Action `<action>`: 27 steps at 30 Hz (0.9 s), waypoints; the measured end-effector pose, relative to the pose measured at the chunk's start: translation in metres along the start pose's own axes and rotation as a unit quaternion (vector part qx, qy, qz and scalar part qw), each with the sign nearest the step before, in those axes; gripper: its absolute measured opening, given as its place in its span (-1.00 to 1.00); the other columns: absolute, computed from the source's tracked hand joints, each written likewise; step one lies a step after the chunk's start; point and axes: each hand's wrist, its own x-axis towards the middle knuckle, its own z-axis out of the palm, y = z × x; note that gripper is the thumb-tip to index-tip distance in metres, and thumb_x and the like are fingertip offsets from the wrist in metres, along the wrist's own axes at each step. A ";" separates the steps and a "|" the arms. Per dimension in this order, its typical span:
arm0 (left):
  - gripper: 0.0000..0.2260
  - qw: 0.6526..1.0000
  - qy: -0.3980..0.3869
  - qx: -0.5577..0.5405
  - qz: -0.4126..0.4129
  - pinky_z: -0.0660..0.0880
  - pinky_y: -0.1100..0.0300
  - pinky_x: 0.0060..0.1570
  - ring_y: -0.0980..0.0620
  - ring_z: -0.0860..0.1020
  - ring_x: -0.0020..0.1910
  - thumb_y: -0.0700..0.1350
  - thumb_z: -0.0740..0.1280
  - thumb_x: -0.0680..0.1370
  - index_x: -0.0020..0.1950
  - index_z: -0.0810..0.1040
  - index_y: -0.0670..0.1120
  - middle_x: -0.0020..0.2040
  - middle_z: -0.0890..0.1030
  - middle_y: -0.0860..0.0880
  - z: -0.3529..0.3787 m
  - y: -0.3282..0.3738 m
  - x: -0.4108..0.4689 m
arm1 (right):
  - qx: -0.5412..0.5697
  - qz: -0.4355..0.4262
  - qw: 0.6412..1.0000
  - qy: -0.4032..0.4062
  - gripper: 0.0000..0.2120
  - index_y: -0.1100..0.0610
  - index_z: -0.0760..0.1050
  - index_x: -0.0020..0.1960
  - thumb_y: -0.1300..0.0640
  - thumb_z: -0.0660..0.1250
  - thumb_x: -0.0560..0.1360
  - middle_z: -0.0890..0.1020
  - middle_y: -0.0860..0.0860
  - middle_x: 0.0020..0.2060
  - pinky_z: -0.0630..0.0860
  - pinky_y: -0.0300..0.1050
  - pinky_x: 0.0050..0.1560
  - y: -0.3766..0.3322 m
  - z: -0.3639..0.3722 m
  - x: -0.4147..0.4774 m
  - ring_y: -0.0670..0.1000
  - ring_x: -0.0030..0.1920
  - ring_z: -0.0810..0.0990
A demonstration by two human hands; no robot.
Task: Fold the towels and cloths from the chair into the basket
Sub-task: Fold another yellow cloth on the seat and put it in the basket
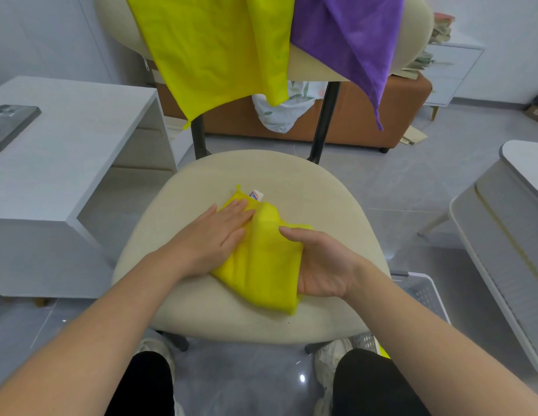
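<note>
1. Cream chair seat (201,310), centre frame, is carrying a yellow cloth (261,265) running top to bottom.
2. Left hand (213,235) is pressing its left half, fingers (237,205) flat.
3. Right hand (324,265) is gripping its right edge.

On chair seat (201,181) a folded cloth (261,265), towels (213,49) over backrest (413,34) behind, basket (421,289) on floor (382,181) right, phone (9,124) on counter (81,139) left

Basket (421,289) mostly behind chair seat (231,319); yellow towel (213,49) and purple towel (352,34) cropped at top
</note>
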 end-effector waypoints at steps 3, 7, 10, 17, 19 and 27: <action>-0.21 0.999 -0.006 0.035 -0.004 -0.21 0.16 0.48 0.21 -0.16 0.53 0.31 -0.34 0.38 0.58 -0.02 0.07 0.58 -0.13 0.12 0.000 0.001 -0.001 | -0.050 0.060 0.996 -0.034 -0.31 0.15 0.34 0.46 -0.05 0.46 0.42 0.43 0.18 0.38 0.40 0.31 0.29 -0.007 -0.004 -0.010 0.25 0.32 0.46; -0.08 0.997 -0.014 0.077 0.004 -0.22 0.08 0.49 0.18 -0.19 0.54 0.48 -0.42 0.32 0.58 -0.07 0.06 0.57 -0.18 0.11 0.000 0.001 -0.003 | -0.104 0.110 0.986 -0.069 -0.34 0.13 0.33 0.45 -0.18 0.37 0.47 0.50 0.23 0.29 0.60 0.17 0.02 -0.015 -0.015 -0.033 0.28 0.09 0.63; -0.11 0.993 -0.015 0.119 -0.008 -0.23 0.04 0.49 0.15 -0.19 0.54 0.45 -0.39 0.35 0.59 -0.10 0.04 0.58 -0.19 0.05 0.001 0.002 -0.004 | -0.142 0.128 0.981 -0.024 -0.29 0.11 0.22 0.45 -0.21 0.36 0.46 0.49 0.30 0.28 0.65 0.00 -0.18 -0.019 -0.025 -0.058 0.18 -0.13 0.71; -0.28 0.988 0.046 0.148 0.005 -0.25 0.00 0.50 0.02 -0.25 0.55 0.28 -0.34 0.43 0.58 -0.17 0.07 0.58 -0.22 0.00 -0.004 0.027 -0.001 | -0.390 -0.063 0.794 0.462 -0.80 0.19 0.48 -0.13 0.08 0.24 0.59 0.60 0.08 -0.39 0.33 -0.20 -0.45 -0.024 -0.018 -0.073 -0.02 -0.52 0.44; -0.31 0.988 0.015 0.149 0.024 -0.26 -0.07 0.50 0.03 -0.28 0.54 0.30 -0.34 0.44 0.56 -0.18 0.16 0.57 -0.25 0.06 0.003 0.032 0.003 | -0.511 -0.176 0.666 0.513 -0.86 0.17 0.56 -0.03 0.16 0.25 0.57 0.66 0.00 -0.19 0.41 -0.15 -0.15 -0.019 -0.013 -0.061 -0.01 -0.23 0.57; -0.30 0.988 -0.014 0.150 0.012 -0.26 -0.12 0.48 0.07 -0.30 0.53 0.36 -0.35 0.39 0.54 -0.23 0.22 0.56 -0.28 0.10 0.013 0.031 0.005 | -0.777 0.004 0.480 0.408 -0.36 0.11 -0.23 0.58 -0.16 -0.11 0.64 -0.22 0.01 0.56 -0.22 0.23 0.50 0.017 -0.002 -0.011 0.05 0.54 -0.30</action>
